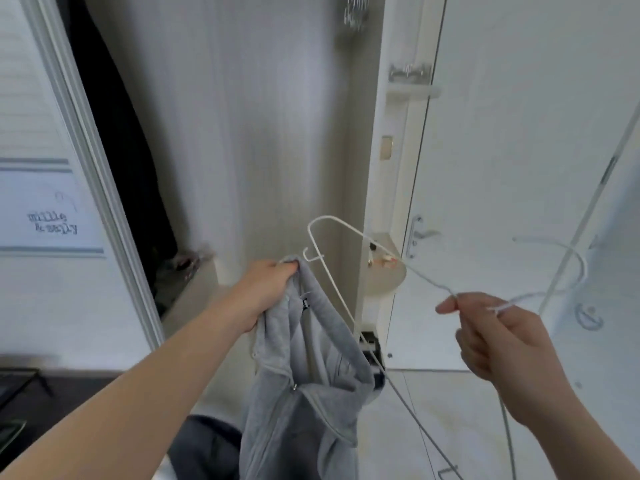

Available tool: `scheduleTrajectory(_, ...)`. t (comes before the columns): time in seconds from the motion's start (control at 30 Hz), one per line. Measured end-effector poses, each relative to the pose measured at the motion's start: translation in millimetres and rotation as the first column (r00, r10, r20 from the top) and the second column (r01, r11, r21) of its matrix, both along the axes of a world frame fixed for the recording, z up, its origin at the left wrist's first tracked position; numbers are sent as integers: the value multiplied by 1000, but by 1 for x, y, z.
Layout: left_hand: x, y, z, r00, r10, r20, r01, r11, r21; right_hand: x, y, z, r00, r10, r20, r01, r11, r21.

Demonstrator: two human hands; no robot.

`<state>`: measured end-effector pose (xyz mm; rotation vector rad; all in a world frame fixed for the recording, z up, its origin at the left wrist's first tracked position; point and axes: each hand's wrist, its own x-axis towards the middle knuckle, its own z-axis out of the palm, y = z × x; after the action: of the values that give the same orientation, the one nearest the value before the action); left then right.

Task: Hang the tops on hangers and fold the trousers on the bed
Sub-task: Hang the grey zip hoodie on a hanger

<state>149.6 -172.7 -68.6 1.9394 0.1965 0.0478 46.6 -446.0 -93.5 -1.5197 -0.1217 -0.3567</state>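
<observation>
Before the open wardrobe (259, 133), left hand (266, 289) grips grey hoodie (311, 393), right hand (498, 341) pinches white hanger (346, 226)

An open wardrobe (242, 133) stands beside a white door (519, 133) with a metal handle (420, 233).

Home bedroom: open wardrobe (263, 133), dark garment (114, 150) hanging inside, hangers (355, 12) at top, white door (519, 133) with lever handle (425, 234).

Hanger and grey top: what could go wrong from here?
1. The right hand only pinches the white hanger near its neck, so it may twist once fabric loads it.
2. The left hand grips the grey top bunched at one edge; the hanger's end could snag the fabric rather than slide into a shoulder.
</observation>
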Motion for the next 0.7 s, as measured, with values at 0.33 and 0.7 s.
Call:
scheduleTrajectory(0.33,-34,-52,-68,973,-229,21,211,927,310,-62,-37,-79,983,-1,-184,-85,885,-458)
scheduleTrajectory(0.7,-73,-104,-73,863,-502,64,439,806,397,-15,-19,-102,920,265,-289,-388,715,-582)
